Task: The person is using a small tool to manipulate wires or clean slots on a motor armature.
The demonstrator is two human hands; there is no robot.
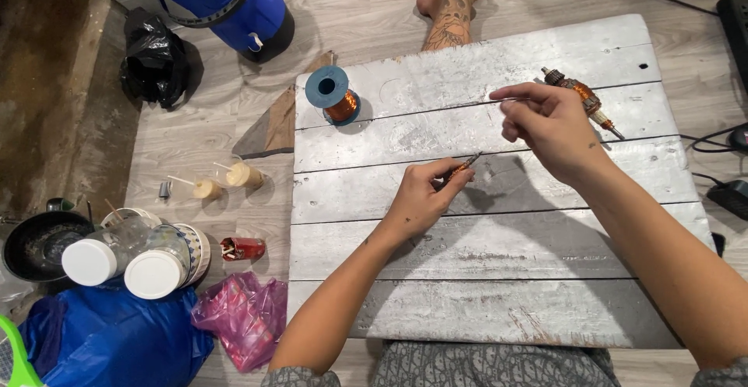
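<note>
Left hand (421, 196) fingers pinch a small slim tool (467, 161) over the grey plank board (483, 278), right hand (549, 126) fingers pinched on thin wire (467, 105): likely light, springy, kink-prone, best gripped near its end; armature (580, 95) behind, copper-wire spool (333, 95) beside.

both hands (425, 196) (549, 126) pinched, forearms outstretched

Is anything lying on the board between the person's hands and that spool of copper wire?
Nothing visible does. The board is bare between the left hand, which pinches a small tool, and the spool. The right hand is farther off, near the motor armature.
</note>
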